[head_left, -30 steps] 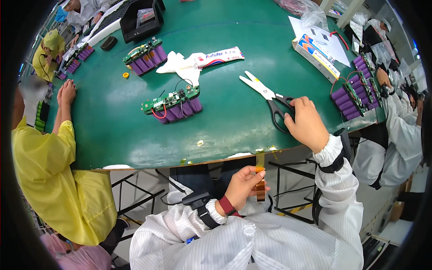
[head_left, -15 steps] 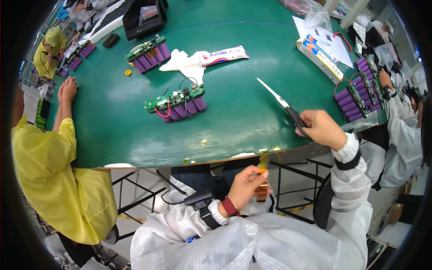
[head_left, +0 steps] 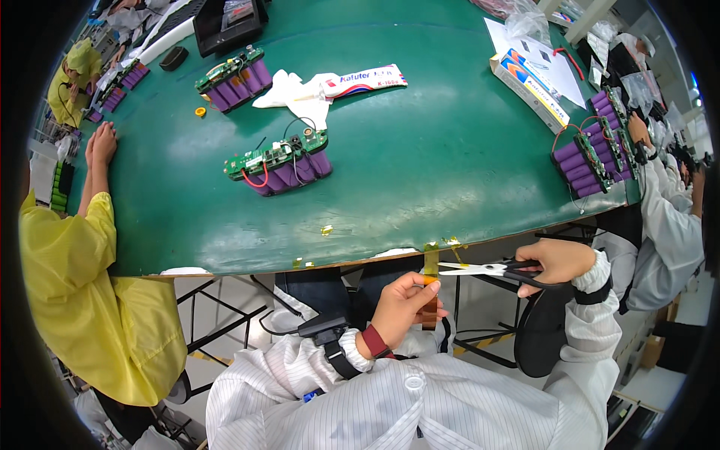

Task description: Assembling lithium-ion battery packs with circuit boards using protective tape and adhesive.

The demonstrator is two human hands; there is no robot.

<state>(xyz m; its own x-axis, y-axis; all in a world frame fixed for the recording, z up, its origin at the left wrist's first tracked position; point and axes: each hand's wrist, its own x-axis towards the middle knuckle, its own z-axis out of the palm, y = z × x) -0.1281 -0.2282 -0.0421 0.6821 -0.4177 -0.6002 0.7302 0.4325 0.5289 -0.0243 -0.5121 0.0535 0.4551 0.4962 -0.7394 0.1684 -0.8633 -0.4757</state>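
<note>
Below the table's front edge, my left hand [head_left: 401, 306] is closed on amber tape [head_left: 430, 313]. A yellowish strip of tape [head_left: 431, 262] runs taut from the table edge down to those fingers. Off to its right, my right hand [head_left: 559, 264] is closed round the black handles of a pair of scissors [head_left: 487, 268]. Their pale blades point left, slightly apart, with the tips at the strip; whether they touch it I cannot tell. On the table ahead lies a purple battery pack [head_left: 289, 169] with a green circuit board and red and black wires.
Farther back are another battery pack [head_left: 238, 82], a glue tube [head_left: 367, 80] on white tissue and a yellow cap [head_left: 200, 112]. To the right stand a carton [head_left: 529, 90] and several packs [head_left: 581, 165]. A person in yellow [head_left: 75, 255] sits at left with clasped hands.
My right hand has brought the scissors down and left from above the table to the tape strip, turning the blades leftward. My left hand keeps its hold on the tape.
</note>
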